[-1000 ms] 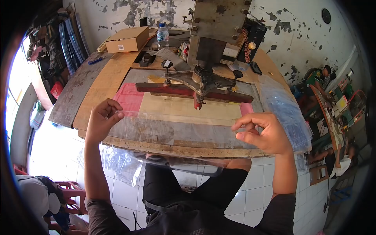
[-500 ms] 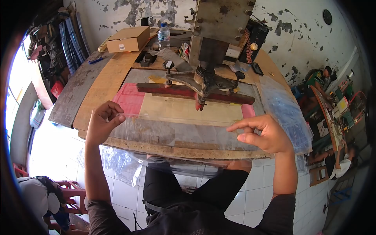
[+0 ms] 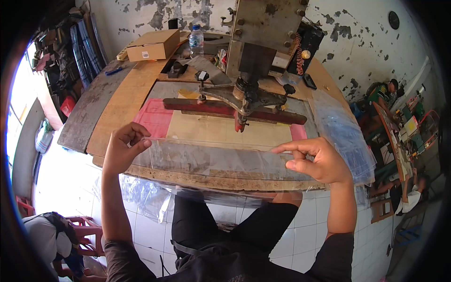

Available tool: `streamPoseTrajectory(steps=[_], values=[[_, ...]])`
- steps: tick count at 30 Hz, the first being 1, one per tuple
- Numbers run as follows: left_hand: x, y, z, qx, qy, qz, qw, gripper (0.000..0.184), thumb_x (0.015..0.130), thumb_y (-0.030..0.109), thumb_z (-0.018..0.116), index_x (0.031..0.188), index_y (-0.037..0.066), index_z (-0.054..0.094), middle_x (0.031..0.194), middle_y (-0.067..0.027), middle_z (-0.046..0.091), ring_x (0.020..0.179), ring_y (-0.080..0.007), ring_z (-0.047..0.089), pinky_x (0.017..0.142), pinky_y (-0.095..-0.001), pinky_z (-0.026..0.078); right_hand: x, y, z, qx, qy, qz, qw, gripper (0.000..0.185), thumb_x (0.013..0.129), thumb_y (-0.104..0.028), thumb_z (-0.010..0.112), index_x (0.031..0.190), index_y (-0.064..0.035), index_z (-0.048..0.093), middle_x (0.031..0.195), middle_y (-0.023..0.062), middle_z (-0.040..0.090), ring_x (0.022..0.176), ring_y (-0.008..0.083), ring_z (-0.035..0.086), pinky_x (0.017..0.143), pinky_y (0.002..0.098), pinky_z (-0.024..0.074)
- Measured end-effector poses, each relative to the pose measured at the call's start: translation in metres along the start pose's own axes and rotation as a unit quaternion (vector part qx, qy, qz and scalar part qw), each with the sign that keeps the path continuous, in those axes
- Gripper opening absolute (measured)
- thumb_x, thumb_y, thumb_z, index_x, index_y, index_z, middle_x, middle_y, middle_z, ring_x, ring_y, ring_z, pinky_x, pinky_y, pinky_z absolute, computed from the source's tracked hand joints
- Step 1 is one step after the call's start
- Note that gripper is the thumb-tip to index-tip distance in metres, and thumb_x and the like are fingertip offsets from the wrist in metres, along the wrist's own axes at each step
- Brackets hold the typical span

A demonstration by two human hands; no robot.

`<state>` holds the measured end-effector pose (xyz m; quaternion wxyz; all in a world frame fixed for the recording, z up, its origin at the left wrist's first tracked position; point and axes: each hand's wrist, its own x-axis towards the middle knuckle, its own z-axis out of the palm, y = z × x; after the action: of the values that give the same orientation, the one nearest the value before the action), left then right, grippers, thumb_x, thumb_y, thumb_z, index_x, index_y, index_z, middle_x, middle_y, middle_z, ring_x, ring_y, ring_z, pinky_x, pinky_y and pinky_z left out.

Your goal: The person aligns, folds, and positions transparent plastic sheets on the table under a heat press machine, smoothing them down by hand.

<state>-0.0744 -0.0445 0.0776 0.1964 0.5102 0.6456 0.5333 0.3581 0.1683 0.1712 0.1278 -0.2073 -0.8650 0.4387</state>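
Note:
A clear plastic sheet (image 3: 211,162) stretches between my hands over the front edge of the worktable, its lower part hanging near my lap. My left hand (image 3: 124,146) pinches its upper left corner between thumb and fingers. At the sheet's upper right end is my right hand (image 3: 317,160), index finger stretched along the edge and thumb below; its exact grip on the film is hard to see. Beyond the sheet, a press with a red bar (image 3: 206,106) stands over a cream-coloured board (image 3: 202,129) with pink patches at both sides.
More clear plastic sheets (image 3: 343,141) lie stacked on the table's right side. A cardboard box (image 3: 152,45), a water bottle (image 3: 196,42) and a phone (image 3: 309,81) are farther back. Loose plastic (image 3: 145,195) hangs below the front edge at left. Other people sit at lower left and far right.
The hanging lower part of the plastic sheet has shifted up slightly and bunched nearer the table edge. Both hands have stayed almost in place.

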Motion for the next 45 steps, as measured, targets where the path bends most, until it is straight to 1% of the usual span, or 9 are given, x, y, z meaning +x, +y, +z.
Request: streamPoseTrajectory(steps=[2, 8, 17, 22, 25, 32, 35, 41, 45], values=[[0.0, 0.0, 0.001, 0.008, -0.001, -0.007, 1.0, 0.03, 0.091, 0.026, 0.09, 0.1, 0.004, 0.073, 0.081, 0.0076, 0.06, 0.074, -0.0023, 0.051, 0.068, -0.0224, 0.039, 0.0, 0.002, 0.0, 0.0, 0.0, -0.001, 1.0, 0.039, 0.098, -0.015, 0.075, 0.136, -0.0064, 0.078, 0.063, -0.0081, 0.041, 0.062, 0.0046, 0.037, 0.063, 0.0271, 0.0341], [0.003, -0.006, 0.005, 0.06, -0.014, -0.002, 0.998, 0.02, 0.093, 0.021, 0.088, 0.094, 0.003, 0.077, 0.079, 0.0054, 0.065, 0.073, -0.0044, 0.056, 0.069, -0.024, 0.043, 0.002, 0.01, 0.001, -0.022, 0.018, -0.002, 1.0, 0.037, 0.097, -0.015, 0.077, 0.134, -0.0083, 0.079, 0.065, -0.008, 0.042, 0.062, 0.0048, 0.037, 0.062, 0.0272, 0.0345], [0.007, -0.01, 0.014, 0.072, -0.006, 0.009, 0.997, 0.018, 0.097, 0.016, 0.083, 0.091, 0.002, 0.073, 0.08, 0.0038, 0.066, 0.073, -0.0047, 0.057, 0.068, -0.0245, 0.045, 0.016, 0.031, 0.005, 0.002, 0.028, 0.034, 0.999, 0.039, 0.102, -0.018, 0.078, 0.137, -0.0018, 0.072, 0.065, -0.0075, 0.037, 0.061, 0.0042, 0.035, 0.059, 0.0277, 0.0304], [0.008, -0.013, 0.016, 0.061, 0.011, 0.018, 0.998, 0.015, 0.096, 0.013, 0.084, 0.092, 0.003, 0.074, 0.077, 0.0054, 0.063, 0.072, -0.0054, 0.048, 0.068, -0.0262, 0.04, 0.021, 0.038, 0.007, -0.003, 0.003, 0.04, 0.999, 0.024, 0.103, -0.015, 0.076, 0.124, -0.0033, 0.077, 0.065, -0.0087, 0.037, 0.06, 0.004, 0.033, 0.058, 0.0279, 0.0289], [0.01, -0.015, 0.015, 0.07, 0.003, 0.015, 0.997, 0.021, 0.098, 0.018, 0.083, 0.09, 0.003, 0.07, 0.08, 0.0049, 0.063, 0.073, -0.0043, 0.053, 0.069, -0.0243, 0.043, 0.026, 0.047, 0.008, 0.024, 0.015, 0.046, 0.999, 0.018, 0.103, -0.015, 0.076, 0.117, -0.0035, 0.079, 0.065, -0.0088, 0.038, 0.06, 0.0037, 0.034, 0.057, 0.0277, 0.0283], [0.012, -0.015, 0.019, 0.065, -0.004, 0.005, 0.998, 0.021, 0.099, 0.019, 0.083, 0.09, 0.004, 0.07, 0.081, 0.006, 0.063, 0.076, -0.0039, 0.052, 0.072, -0.0251, 0.043, 0.034, 0.054, 0.007, 0.04, 0.027, 0.049, 0.998, 0.014, 0.102, -0.014, 0.077, 0.111, -0.003, 0.08, 0.064, -0.0094, 0.039, 0.059, 0.0029, 0.033, 0.056, 0.0271, 0.0272], [0.014, -0.02, 0.02, 0.069, -0.005, 0.005, 0.998, 0.016, 0.098, 0.016, 0.083, 0.094, 0.003, 0.074, 0.077, 0.0062, 0.06, 0.074, -0.0053, 0.046, 0.068, -0.0265, 0.04, 0.036, 0.056, 0.007, 0.044, 0.034, 0.033, 0.998, 0.014, 0.102, -0.014, 0.077, 0.109, -0.0028, 0.08, 0.063, -0.0093, 0.038, 0.058, 0.0026, 0.033, 0.055, 0.027, 0.0269], [0.024, -0.019, 0.029, 0.098, -0.009, 0.005, 0.995, 0.017, 0.097, 0.017, 0.084, 0.096, 0.003, 0.075, 0.075, 0.0046, 0.058, 0.072, -0.0062, 0.045, 0.067, -0.027, 0.039, 0.042, 0.063, 0.007, 0.0, 0.068, 0.033, 0.997, 0.013, 0.101, -0.015, 0.078, 0.105, -0.0025, 0.08, 0.063, -0.0088, 0.044, 0.058, 0.0019, 0.036, 0.055, 0.0271, 0.0271], [0.038, -0.016, 0.042, 0.152, -0.026, -0.002, 0.988, 0.014, 0.097, 0.016, 0.082, 0.097, 0.004, 0.076, 0.08, 0.0021, 0.065, 0.072, -0.0077, 0.049, 0.069, -0.0286, 0.041, 0.046, 0.073, 0.008, -0.047, 0.083, 0.043, 0.995, 0.015, 0.099, -0.016, 0.08, 0.103, -0.0015, 0.08, 0.07, -0.0044, 0.058, 0.063, 0.0039, 0.045, 0.059, 0.0274, 0.0364]])
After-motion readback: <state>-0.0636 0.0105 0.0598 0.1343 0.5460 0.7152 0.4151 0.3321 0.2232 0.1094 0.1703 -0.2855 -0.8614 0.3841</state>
